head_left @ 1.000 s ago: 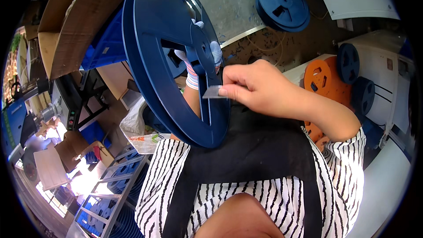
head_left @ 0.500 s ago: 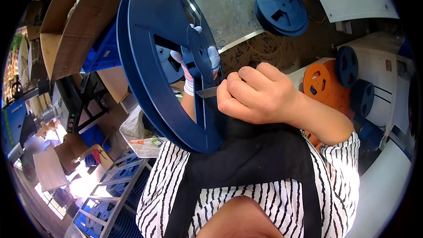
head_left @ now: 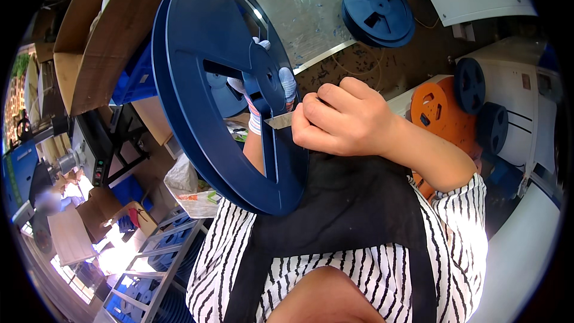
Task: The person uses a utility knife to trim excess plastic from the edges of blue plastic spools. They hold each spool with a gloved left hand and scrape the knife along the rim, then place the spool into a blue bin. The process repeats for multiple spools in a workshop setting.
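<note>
A large blue plastic reel (head_left: 206,107) is held up, tilted, in front of my chest. My left hand (head_left: 287,85), in a striped knit glove, grips it at the hub from behind, with its fingertips showing at the hub and through the cutouts. Most of that palm is hidden by the reel. My bare right hand (head_left: 347,118) is closed around a flat metal blade (head_left: 279,121). The blade's tip meets the edge of the reel's lower cutout, just below the hub. Any handle is hidden inside the fist.
Beyond the reel lies a grey tabletop (head_left: 281,0) strewn with blue shavings. Blue reels (head_left: 378,9) are stacked at its right. Orange reels (head_left: 429,107) and smaller blue ones stand farther right. A cardboard box (head_left: 98,42) is at the left; a metal rack (head_left: 156,275) holds several reels.
The reel has shifted slightly down and left. My right hand has risen a little, and the blade has moved closer to the hub along the cutout, its flat face turning more into view.
</note>
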Demonstrator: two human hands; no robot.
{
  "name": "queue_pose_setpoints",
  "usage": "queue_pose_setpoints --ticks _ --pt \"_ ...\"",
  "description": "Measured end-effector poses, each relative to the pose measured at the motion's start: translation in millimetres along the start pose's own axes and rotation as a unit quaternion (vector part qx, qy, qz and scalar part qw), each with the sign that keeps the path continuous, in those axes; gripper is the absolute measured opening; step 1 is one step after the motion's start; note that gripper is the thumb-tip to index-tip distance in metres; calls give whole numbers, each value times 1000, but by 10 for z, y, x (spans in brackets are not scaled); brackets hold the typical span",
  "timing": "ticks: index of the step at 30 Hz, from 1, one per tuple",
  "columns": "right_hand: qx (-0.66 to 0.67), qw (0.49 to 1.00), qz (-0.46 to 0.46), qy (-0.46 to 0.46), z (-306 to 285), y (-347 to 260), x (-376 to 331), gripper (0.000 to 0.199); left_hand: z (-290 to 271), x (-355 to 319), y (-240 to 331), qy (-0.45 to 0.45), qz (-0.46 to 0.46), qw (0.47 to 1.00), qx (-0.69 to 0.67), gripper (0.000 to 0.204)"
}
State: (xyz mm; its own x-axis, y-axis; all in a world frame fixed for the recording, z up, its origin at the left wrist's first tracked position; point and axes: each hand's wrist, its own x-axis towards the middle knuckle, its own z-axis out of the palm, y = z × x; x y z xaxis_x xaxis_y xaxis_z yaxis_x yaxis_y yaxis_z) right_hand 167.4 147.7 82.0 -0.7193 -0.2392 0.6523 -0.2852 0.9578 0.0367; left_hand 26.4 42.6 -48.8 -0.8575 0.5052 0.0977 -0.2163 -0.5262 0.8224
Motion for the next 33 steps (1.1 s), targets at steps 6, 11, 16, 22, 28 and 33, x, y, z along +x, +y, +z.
queue_pose_setpoints --ticks 6,11,16,22,28,33 --pt "-28 999 2 25 91 59 14 18 -5 -23 9 0 1 1000 6 66" --pt "21 998 46 -25 104 84 35 16 -11 -58 7 -2 3 1000 11 67" --pt "358 878 279 -151 -72 162 152 9 3 -135 -15 -4 7 1000 18 67" --pt "269 914 233 -194 -50 202 229 13 31 -183 -32 -13 11 999 31 68" --pt "347 869 286 -208 -70 203 230 11 1 -79 -18 -7 18 999 41 69" --pt "458 762 367 -275 -138 247 303 15 84 -330 -55 -24 13 999 45 69"
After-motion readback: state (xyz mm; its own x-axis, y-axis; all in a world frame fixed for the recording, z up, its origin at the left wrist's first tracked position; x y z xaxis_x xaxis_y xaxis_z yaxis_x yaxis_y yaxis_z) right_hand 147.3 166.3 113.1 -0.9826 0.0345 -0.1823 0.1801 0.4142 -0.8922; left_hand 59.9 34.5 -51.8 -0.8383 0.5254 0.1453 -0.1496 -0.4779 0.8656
